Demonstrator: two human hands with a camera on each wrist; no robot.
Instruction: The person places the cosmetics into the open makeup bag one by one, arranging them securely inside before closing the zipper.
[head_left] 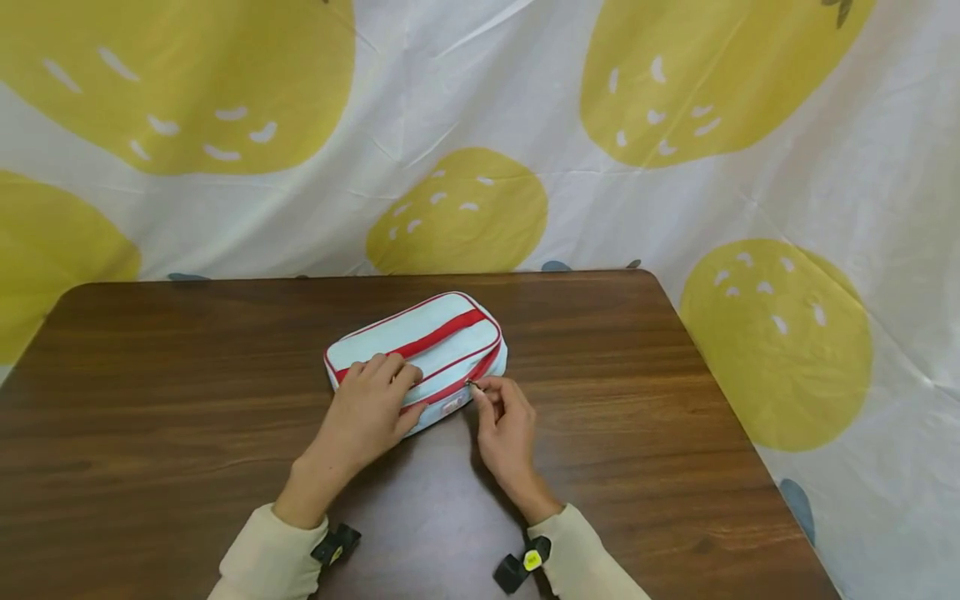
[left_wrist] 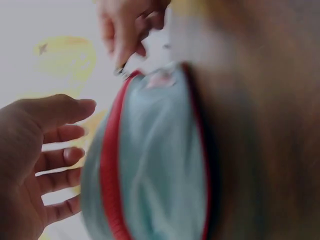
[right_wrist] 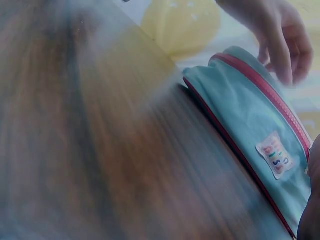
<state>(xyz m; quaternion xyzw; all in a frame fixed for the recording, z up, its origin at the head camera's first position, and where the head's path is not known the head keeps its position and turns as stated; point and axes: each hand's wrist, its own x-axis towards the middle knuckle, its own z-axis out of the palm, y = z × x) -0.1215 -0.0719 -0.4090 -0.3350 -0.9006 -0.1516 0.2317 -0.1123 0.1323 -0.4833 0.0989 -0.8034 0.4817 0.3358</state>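
Observation:
A light-blue zip pouch (head_left: 444,353) with red piping and a red top strap (head_left: 438,335) lies at a slant on the table. My left hand (head_left: 369,407) is at its near left side, fingers loosely spread over the top and thumb by the front edge. With thumb and forefinger my right hand (head_left: 510,427) pinches the small metal zipper pull (head_left: 471,383) near the pouch's right front corner. The red zipper (right_wrist: 265,86) curves along the side and looks shut where it shows. A small lettered label (right_wrist: 276,156) sits below it in the right wrist view.
Under the pouch is a brown wooden table (head_left: 187,408). Behind and to the right hangs a white cloth (head_left: 465,75) with yellow fruit prints. Each wrist wears a black strapped device (head_left: 336,544).

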